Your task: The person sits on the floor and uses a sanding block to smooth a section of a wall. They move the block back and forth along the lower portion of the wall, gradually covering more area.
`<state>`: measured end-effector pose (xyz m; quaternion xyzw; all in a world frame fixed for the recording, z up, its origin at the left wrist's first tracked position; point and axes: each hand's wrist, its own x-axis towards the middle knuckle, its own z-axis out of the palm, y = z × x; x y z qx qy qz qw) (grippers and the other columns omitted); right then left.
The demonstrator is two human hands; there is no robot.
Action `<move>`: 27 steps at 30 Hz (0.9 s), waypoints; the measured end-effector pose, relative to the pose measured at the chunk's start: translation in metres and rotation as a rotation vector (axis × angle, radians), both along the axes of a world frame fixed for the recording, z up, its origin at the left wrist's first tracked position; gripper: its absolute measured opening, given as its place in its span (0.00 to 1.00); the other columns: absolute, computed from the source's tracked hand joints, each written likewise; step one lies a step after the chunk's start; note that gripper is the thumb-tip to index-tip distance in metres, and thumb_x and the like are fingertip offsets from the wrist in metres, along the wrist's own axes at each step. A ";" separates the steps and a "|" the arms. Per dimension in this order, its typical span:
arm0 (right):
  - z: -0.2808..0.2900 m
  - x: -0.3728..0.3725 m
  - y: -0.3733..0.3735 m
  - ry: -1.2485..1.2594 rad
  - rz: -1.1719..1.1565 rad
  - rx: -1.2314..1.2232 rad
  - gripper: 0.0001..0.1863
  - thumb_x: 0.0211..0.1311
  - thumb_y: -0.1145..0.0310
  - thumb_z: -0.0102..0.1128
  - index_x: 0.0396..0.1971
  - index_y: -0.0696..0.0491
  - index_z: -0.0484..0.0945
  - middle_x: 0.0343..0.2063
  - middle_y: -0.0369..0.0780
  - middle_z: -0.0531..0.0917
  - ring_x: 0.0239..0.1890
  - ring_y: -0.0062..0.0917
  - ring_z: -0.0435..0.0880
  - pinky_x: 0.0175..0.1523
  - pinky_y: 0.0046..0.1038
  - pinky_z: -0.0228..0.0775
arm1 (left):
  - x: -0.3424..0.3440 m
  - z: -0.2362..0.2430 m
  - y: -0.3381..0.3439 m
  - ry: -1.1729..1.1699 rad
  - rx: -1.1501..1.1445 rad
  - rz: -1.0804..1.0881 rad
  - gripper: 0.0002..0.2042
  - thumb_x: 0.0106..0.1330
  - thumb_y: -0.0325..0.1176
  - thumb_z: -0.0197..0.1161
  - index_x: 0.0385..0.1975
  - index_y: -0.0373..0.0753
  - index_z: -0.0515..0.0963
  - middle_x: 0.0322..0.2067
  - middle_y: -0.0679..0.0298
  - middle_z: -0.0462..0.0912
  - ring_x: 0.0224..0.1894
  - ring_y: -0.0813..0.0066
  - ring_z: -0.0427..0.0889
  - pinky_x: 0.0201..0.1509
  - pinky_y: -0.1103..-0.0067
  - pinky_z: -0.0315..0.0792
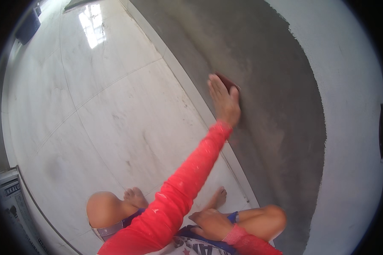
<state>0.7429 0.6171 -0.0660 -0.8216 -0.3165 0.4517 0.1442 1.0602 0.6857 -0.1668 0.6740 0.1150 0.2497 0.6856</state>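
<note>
So, head cam, only view I've got: my left hand [225, 102] is laid out long and nearly flat against the grey wall patch [281, 106], holding a red-brown pad [227, 80] between my palm and the wall, low down, just beside the skirting [186, 85]. I'd guess the flat palm is to spread the pressure evenly, with the thumb out to one side so the pad doesn't skid off.

My right hand [212, 224] isn't helping: it looks to be resting on my bent right leg [268, 219], probably for balance, since I'm down low on the white floor [136, 119]. Nothing shows in it, but its fingers are partly tucked out of sight, so I can't make out how far they're curled.

As for the pad, only a strip pokes out between fingers and thumb: thin, dark reddish, straight along the top edge. Bit blurry. Could be sandpaper, but no grit shows at this size, and my hand covers the rest.
</note>
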 end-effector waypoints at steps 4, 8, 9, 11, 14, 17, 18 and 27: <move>0.006 0.005 0.003 0.190 -0.048 -0.138 0.25 0.63 0.59 0.62 0.56 0.56 0.77 0.51 0.51 0.83 0.57 0.46 0.80 0.61 0.45 0.71 | 0.014 0.013 0.004 0.015 -0.016 0.072 0.37 0.78 0.40 0.46 0.75 0.23 0.36 0.77 0.36 0.37 0.79 0.35 0.33 0.81 0.55 0.33; -0.034 -0.011 -0.010 -0.018 0.081 -0.141 0.26 0.63 0.52 0.60 0.55 0.53 0.79 0.47 0.46 0.86 0.53 0.43 0.84 0.57 0.44 0.76 | -0.133 -0.013 -0.128 -0.160 0.146 -0.126 0.42 0.77 0.50 0.48 0.77 0.31 0.33 0.78 0.41 0.30 0.80 0.40 0.27 0.80 0.51 0.27; -0.032 -0.008 -0.005 0.021 0.097 -0.145 0.26 0.63 0.53 0.60 0.55 0.53 0.80 0.46 0.46 0.86 0.52 0.44 0.85 0.56 0.44 0.76 | -0.148 -0.011 -0.132 -0.185 0.154 -0.172 0.44 0.77 0.52 0.49 0.78 0.34 0.32 0.79 0.44 0.28 0.80 0.41 0.25 0.79 0.50 0.25; -0.033 -0.006 0.001 0.104 0.137 -0.140 0.25 0.63 0.53 0.60 0.55 0.53 0.80 0.45 0.47 0.87 0.50 0.44 0.85 0.54 0.45 0.77 | -0.131 -0.032 -0.120 -0.166 0.153 -0.179 0.43 0.76 0.49 0.50 0.78 0.33 0.32 0.79 0.45 0.27 0.80 0.43 0.25 0.79 0.50 0.25; -0.004 -0.001 -0.007 0.227 -0.019 -0.165 0.23 0.63 0.55 0.62 0.54 0.52 0.80 0.51 0.52 0.83 0.54 0.48 0.81 0.60 0.44 0.73 | -0.001 0.008 -0.015 -0.063 -0.061 0.022 0.39 0.79 0.47 0.45 0.77 0.28 0.36 0.78 0.40 0.36 0.80 0.42 0.32 0.81 0.57 0.29; -0.008 -0.015 -0.022 0.107 -0.099 -0.053 0.22 0.63 0.52 0.62 0.49 0.53 0.82 0.42 0.50 0.86 0.46 0.46 0.85 0.52 0.45 0.75 | 0.053 0.019 0.065 0.010 -0.133 0.095 0.37 0.81 0.47 0.41 0.76 0.26 0.37 0.78 0.39 0.38 0.80 0.42 0.34 0.81 0.59 0.30; -0.012 -0.018 -0.030 0.069 -0.066 -0.053 0.23 0.64 0.52 0.62 0.50 0.53 0.81 0.42 0.50 0.86 0.46 0.46 0.85 0.52 0.45 0.75 | 0.059 0.020 0.073 0.014 -0.119 0.109 0.37 0.81 0.47 0.40 0.76 0.25 0.37 0.78 0.39 0.38 0.80 0.42 0.34 0.81 0.59 0.30; -0.020 -0.013 -0.024 0.059 -0.152 -0.007 0.25 0.66 0.53 0.60 0.57 0.52 0.77 0.47 0.47 0.85 0.51 0.43 0.84 0.56 0.43 0.74 | -0.077 -0.007 -0.056 -0.091 -0.021 -0.090 0.37 0.80 0.50 0.41 0.76 0.26 0.44 0.78 0.39 0.41 0.80 0.39 0.38 0.81 0.56 0.32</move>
